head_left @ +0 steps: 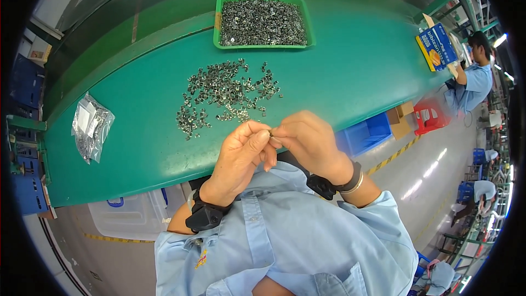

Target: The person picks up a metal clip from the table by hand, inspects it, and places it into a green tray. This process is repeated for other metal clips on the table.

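Right now, the L hand (239,151) and R hand (309,137) are meeting at the surface's near edge, each grip pinching the same tiny metal part (271,133) w/ thumb and fingertips; fingers are mostly hiding its shape. Just beyond, a loose pile of small metal pcs (224,90) is glinting, angular and silvery-dark. Farther back, a rectangular green plastic tray (312,30) is holding lots more, packed into a grainy layer. Off L, a crinkly transparent plastic bag (92,131) w/ a pale label is lying, also containing metal bits.

The surface (137,120) is showing smooth, matte green. Below its edge, a clear plastic tub (123,216) is sitting L; a blue bin (367,131), cardboard box (401,119) and red plastic stool (429,115) are standing R. Far R, a co-worker in light blue (476,82) is sitting nr a blue/yellow carton (436,46).
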Motion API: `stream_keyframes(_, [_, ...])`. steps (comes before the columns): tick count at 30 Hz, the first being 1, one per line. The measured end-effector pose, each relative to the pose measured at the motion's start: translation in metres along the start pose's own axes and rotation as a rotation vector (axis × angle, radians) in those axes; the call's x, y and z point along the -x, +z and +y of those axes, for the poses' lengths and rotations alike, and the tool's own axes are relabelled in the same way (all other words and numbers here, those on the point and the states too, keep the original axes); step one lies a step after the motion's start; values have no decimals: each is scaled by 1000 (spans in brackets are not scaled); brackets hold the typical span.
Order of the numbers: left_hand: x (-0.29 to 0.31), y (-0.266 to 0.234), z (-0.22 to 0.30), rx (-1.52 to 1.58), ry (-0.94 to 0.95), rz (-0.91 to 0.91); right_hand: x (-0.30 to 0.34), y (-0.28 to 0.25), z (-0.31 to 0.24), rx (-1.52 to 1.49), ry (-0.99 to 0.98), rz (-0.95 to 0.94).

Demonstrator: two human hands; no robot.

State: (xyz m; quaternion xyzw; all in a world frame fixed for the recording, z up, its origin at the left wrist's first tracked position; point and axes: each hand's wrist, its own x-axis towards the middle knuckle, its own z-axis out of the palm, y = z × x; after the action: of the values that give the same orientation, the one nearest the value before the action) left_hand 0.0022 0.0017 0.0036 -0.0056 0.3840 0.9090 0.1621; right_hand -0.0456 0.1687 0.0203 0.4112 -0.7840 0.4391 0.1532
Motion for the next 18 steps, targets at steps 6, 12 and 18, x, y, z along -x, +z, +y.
stream_keyframes(6, [-1,-1,-2,13,-2,-22,4,1,0,-43,11,23])
stream_keyframes(12, [-1,-3,-9,123,17,-96,7,1,-7,-172,85,32])
stream_keyframes(18, [-2,-1,-6,-5,-3,-50,9,1,1,-139,70,30])
